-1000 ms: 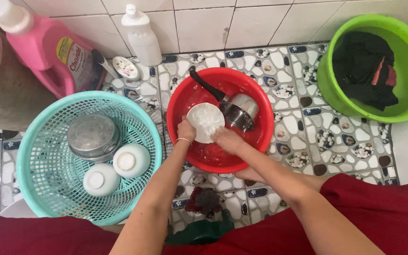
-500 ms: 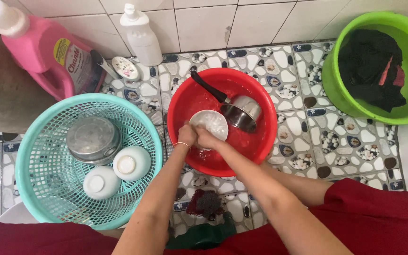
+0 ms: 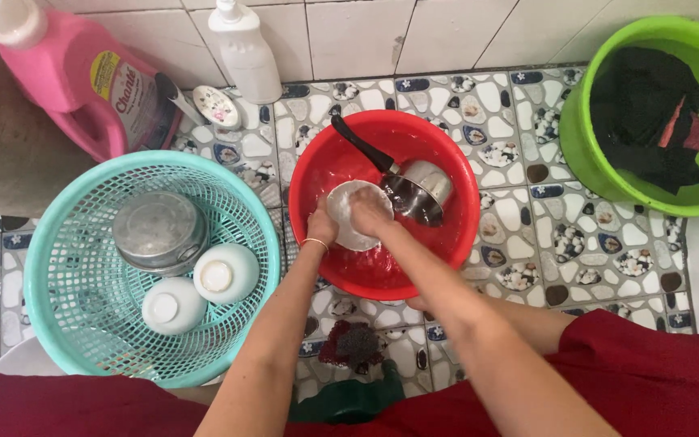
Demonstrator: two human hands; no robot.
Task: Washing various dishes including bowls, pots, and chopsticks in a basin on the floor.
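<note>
**Red basin with a white bowl held in both hands**

Turquoise plastic basket (image 3: 58, 267), the largest vessel on the pebble-patterned tiled floor (image 3: 576, 243), lies at the left and holds an upturned steel pot (image 3: 158, 231) and two upturned white bowls (image 3: 225, 273) (image 3: 173, 306), the three just beside one another. Green basin (image 3: 592, 154), at the upper right, contains dark cloth (image 3: 645, 113) with a red patch. Red basin (image 3: 446, 251), between the two, holds water, a steel ladle (image 3: 418, 190) with a black handle, and a small white bowl (image 3: 341, 206). Left hand (image 3: 322, 226), wearing a thin bracelet at the wrist, grips the bowl's lower left rim. Right hand (image 3: 372, 214) lies pressed on the bowl's inner face, fingers curled; whether it clasps anything beneath cannot be told. Against the wall stand a pink detergent jug (image 3: 82, 73) and a white pump bottle (image 3: 246, 53). A dark scouring pad (image 3: 355, 341) lies on the floor near the person's red garment (image 3: 665, 372).
</note>
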